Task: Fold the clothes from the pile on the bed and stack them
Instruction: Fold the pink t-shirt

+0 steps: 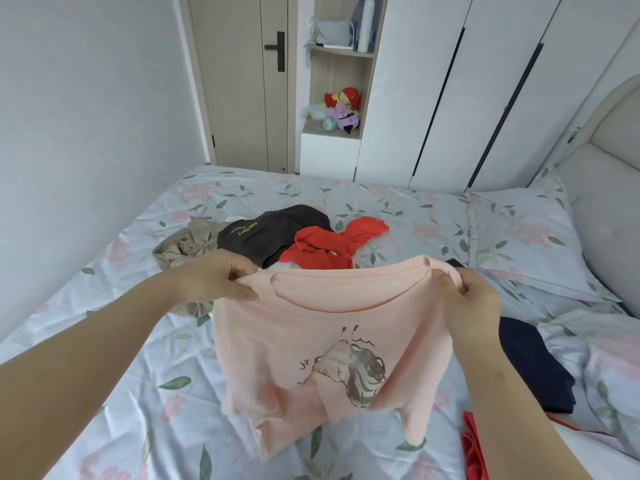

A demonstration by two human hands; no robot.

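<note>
A pale pink T-shirt (311,344) with a cartoon print hangs in the air over the bed, its hem brushing the sheet. My left hand (218,275) pinches its left shoulder, and my right hand (471,299) pinches the right shoulder beside the collar. Behind the shirt lies the pile: a dark grey garment (273,230) with yellow lettering, a red garment (332,244) and a beige one (187,247). A folded navy garment (533,365) lies on the bed at the right, partly behind my right forearm.
The bed (138,393) has a floral sheet, with a matching pillow (526,237) and padded headboard (609,188) at the right. Another red cloth (474,452) lies at the lower right. A wall runs along the left; a door, shelf and white wardrobe stand behind.
</note>
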